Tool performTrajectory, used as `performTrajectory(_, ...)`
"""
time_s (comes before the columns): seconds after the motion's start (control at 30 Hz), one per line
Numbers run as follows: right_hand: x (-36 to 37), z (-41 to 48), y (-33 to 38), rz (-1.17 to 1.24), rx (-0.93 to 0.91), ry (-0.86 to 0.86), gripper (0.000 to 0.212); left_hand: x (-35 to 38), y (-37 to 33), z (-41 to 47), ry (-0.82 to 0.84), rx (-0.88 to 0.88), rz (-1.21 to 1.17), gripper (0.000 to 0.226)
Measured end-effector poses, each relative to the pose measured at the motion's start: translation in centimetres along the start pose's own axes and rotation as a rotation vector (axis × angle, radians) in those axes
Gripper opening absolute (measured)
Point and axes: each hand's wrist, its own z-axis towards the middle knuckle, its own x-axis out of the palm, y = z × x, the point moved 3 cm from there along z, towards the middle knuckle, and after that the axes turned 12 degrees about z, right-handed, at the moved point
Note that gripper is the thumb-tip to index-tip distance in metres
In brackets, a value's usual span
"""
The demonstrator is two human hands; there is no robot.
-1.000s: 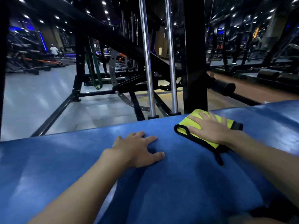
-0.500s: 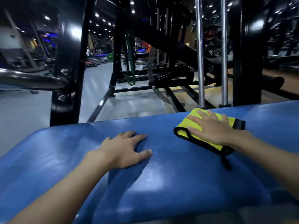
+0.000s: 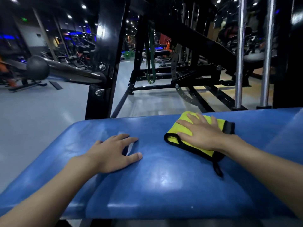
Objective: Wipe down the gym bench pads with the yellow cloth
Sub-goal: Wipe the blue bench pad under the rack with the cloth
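The yellow cloth (image 3: 185, 128) lies folded on the blue worktop (image 3: 164, 185), right of the flat, empty left hand (image 3: 113, 154). The right hand (image 3: 201, 135) presses it with straight fingers. Being soft and light, it probably bunches; press its middle.

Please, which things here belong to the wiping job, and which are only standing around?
For the job: yellow cloth, under the flat right hand; blue bench pad; left hand, resting on the pad.
Only around: black frame post; green band; chrome rods; black bar with a round end.
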Motion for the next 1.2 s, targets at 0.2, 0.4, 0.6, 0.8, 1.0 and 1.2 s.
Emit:
performTrajectory(0.2,0.1,0.8,1.2,-0.023,0.025,0.003,0.062,0.5,3.9,-1.4,0.012,-0.041,0.030,0.072)
performTrajectory(0.4,1.9,3.7,6.8,-0.064,-0.047,0.021,0.062,1.8,8.5,-3.1,0.022,-0.127,0.016,0.072)
performTrajectory(0.6,4.5,7.2,16.1,-0.072,-0.194,0.063,0.064,3.1,13.4,-5.3,0.018,-0.195,-0.007,0.077)
performTrajectory(0.8,7.5,10.3,26.2,-0.068,-0.348,0.063,0.063,4.0,15.8,-8.4,-0.097,-0.252,0.003,0.086)
performTrajectory(1.0,9.2,12.1,33.2,-0.002,-0.428,0.106,0.062,4.4,16.6,-10.6,-0.145,-0.293,0.063,0.071)
performTrajectory(1.2,9.9,12.5,37.0,0.008,-0.505,0.137,0.060,4.6,16.8,-12.1,-0.193,-0.320,0.029,0.068)
